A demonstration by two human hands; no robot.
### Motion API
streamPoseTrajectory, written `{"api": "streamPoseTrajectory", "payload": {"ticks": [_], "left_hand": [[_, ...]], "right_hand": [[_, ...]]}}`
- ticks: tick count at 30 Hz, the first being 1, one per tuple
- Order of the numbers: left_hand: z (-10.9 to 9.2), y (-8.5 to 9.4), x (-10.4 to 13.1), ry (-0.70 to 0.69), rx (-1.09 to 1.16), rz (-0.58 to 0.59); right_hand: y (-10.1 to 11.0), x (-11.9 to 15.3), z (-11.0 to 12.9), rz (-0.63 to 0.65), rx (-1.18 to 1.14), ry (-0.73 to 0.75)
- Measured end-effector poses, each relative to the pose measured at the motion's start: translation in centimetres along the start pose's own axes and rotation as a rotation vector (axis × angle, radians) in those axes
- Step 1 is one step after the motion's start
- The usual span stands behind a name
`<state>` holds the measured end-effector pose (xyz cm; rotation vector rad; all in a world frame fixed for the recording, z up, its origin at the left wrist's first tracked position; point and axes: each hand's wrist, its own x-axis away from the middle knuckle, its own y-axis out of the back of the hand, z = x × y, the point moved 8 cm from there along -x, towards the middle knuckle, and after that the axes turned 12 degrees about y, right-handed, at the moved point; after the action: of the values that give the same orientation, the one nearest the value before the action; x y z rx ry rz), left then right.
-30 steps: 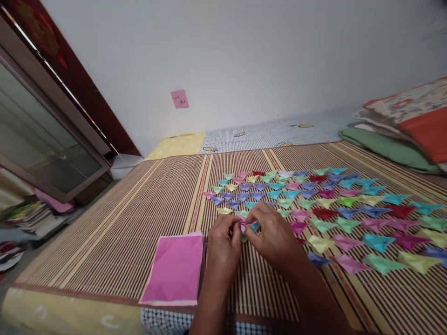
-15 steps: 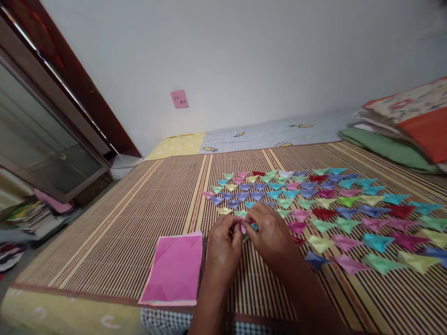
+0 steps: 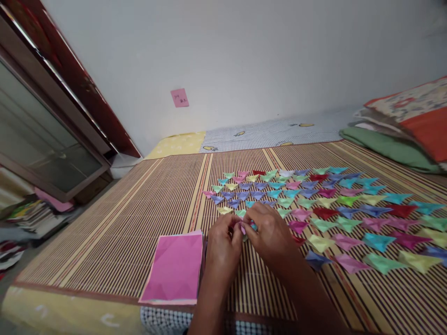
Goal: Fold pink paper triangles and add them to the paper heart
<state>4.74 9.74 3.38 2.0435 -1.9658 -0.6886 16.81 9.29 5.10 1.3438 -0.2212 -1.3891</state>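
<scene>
While our two forearms rose from the bottom edge of the view and slanted in toward each other, we saw the hands meet low over the mat (image 3: 104, 232). Our left hand (image 3: 221, 232) stood almost straight up from its wrist, back toward us, with thumb and fingers curled to the right. Our right hand (image 3: 268, 228) came in at a slant from the lower right, knuckles bent, thumb and forefinger pointing left. Fingertips of both hands were pinched together on a small pink paper (image 3: 243, 228), mostly hidden between them, so we could not tell its folds. It sat at the near-left edge of the rows of folded paper pieces (image 3: 323, 225), right of the stack of pink-topped sheets (image 3: 174, 267).

Compared with one second earlier, we found our right thumb closer to the left fingertips, and less of the pink paper showed. Our wrists had hardly shifted, and the rows and the stack lay as they did. At the far left, the dark red door (image 3: 104, 123) had changed its angle slightly, a bright line now running down its right edge.
</scene>
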Motion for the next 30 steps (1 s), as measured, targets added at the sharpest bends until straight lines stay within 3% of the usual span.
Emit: {"api": "streamPoseTrajectory", "payload": {"ticks": [12, 21, 30], "left_hand": [[-0.6, 0.6, 0.1, -0.045, 0.014, 0.057], [0.4, 0.4, 0.0, 0.102, 0.111, 0.087], [1.3, 0.1, -0.1, 0.11, 0.176, 0.047]], "right_hand": [[0.1, -0.3, 1.0, 0.007, -0.005, 0.122], [-0.2, -0.3, 0.8, -0.008, -0.02, 0.108], [-0.1, -0.2, 0.4, 0.071, -0.073, 0.11]]}}
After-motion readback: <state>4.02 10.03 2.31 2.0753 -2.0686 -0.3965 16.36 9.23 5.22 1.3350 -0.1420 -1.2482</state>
